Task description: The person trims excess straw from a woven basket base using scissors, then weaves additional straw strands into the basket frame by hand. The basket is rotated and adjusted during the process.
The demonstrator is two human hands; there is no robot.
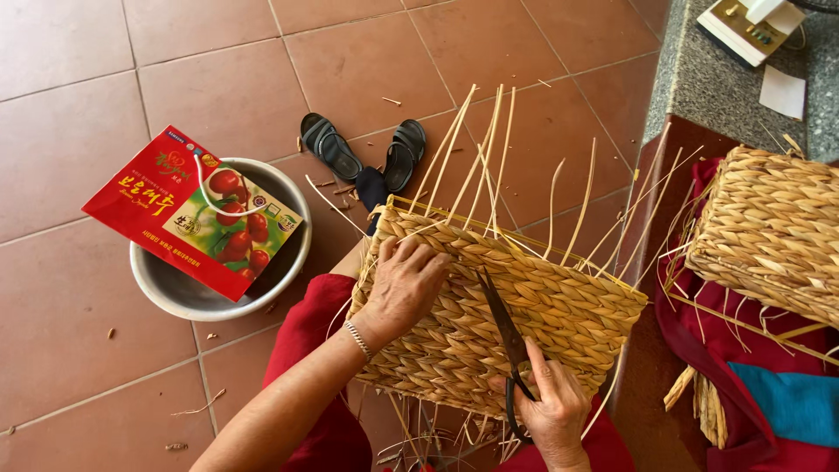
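A tan braided basket (516,315), black scissors (507,336), a red bag (175,214) with cherries.

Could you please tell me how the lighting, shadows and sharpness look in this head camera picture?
Head view: soft, even daylight, with only faint shadows under the metal bowl and sandals; mild glare on the bowl's rim; the left hand, right hand, scissors and woven basket are sharp; straight floor joints bow slightly toward the edges, hinting at wide-angle distortion.
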